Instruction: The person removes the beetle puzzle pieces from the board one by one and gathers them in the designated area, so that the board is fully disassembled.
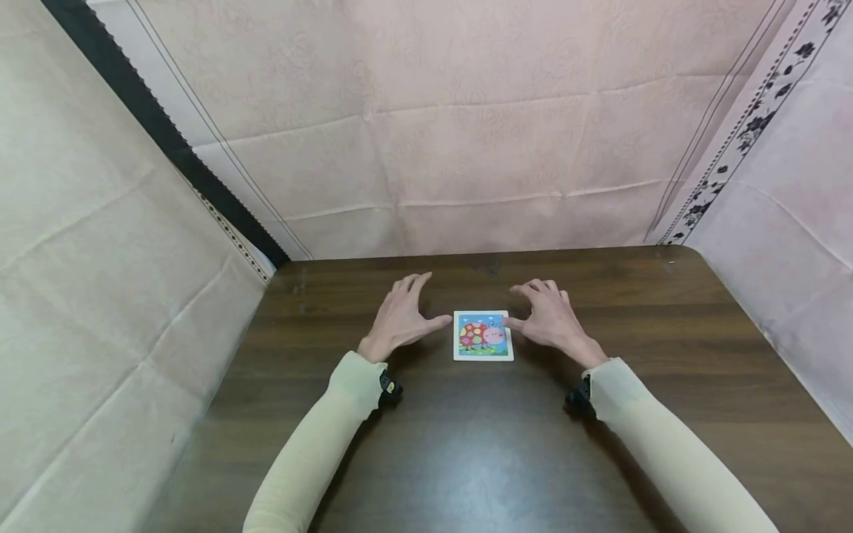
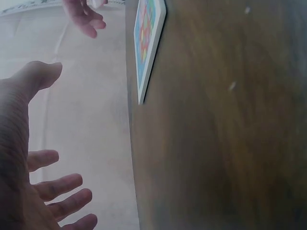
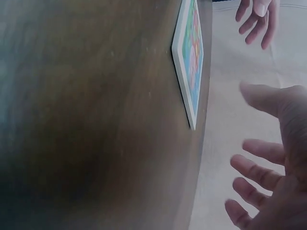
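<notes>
A small square picture board (image 1: pixel 483 337) with a white edge lies flat on the brown wooden table (image 1: pixel 453 429). Its picture has a red spotted ladybird with a pink face on a blue and green ground. To its left is my left hand (image 1: pixel 403 314), fingers spread and thumb pointing at the board's left side. My right hand (image 1: pixel 548 318) mirrors it on the right, the thumb overlapping the board's upper right edge in the head view. Both wrist views show the board (image 2: pixel 147 38) lying on the tabletop and each palm (image 3: pixel 288 191) raised beside it, holding nothing.
Pale cloth sheets (image 1: pixel 466 148) hang behind the table and on both sides. The table's far edge (image 1: pixel 600 252) runs just beyond the hands. Dark wrist-worn devices (image 1: pixel 389 389) sit at both cuffs.
</notes>
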A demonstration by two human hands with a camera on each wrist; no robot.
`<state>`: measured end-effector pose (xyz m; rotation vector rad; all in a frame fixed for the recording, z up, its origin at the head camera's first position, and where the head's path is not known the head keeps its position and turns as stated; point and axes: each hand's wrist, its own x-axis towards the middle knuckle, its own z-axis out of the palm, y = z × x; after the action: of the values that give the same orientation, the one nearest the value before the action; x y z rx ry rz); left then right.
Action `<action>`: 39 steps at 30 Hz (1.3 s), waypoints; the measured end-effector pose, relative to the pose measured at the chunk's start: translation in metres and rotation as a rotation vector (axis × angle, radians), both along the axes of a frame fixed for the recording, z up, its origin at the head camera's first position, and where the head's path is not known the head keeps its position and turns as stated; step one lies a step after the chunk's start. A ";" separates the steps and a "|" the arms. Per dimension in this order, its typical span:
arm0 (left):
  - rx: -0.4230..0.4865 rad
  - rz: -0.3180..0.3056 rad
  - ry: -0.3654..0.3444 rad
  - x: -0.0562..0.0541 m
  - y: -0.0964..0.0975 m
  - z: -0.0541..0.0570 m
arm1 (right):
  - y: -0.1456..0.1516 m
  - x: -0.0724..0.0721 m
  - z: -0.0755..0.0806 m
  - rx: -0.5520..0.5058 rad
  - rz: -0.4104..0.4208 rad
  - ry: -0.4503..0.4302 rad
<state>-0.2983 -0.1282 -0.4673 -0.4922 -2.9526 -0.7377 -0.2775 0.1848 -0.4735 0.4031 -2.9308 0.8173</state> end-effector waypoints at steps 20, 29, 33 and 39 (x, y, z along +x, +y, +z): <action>-0.114 -0.174 -0.095 0.009 0.033 -0.011 | -0.012 -0.006 -0.013 -0.064 0.063 -0.127; -0.161 -0.281 -0.125 0.012 0.048 -0.018 | -0.012 -0.012 -0.017 -0.052 0.071 -0.168; -0.204 -0.312 -0.128 0.012 0.051 -0.021 | -0.013 -0.013 -0.018 -0.040 0.079 -0.180; -0.239 -0.316 -0.129 0.011 0.053 -0.021 | -0.012 -0.015 -0.016 -0.047 0.086 -0.207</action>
<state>-0.2869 -0.0748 -0.4881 -0.9820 -3.1395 -0.4505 -0.2928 0.1728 -0.4891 0.4700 -3.0940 0.9943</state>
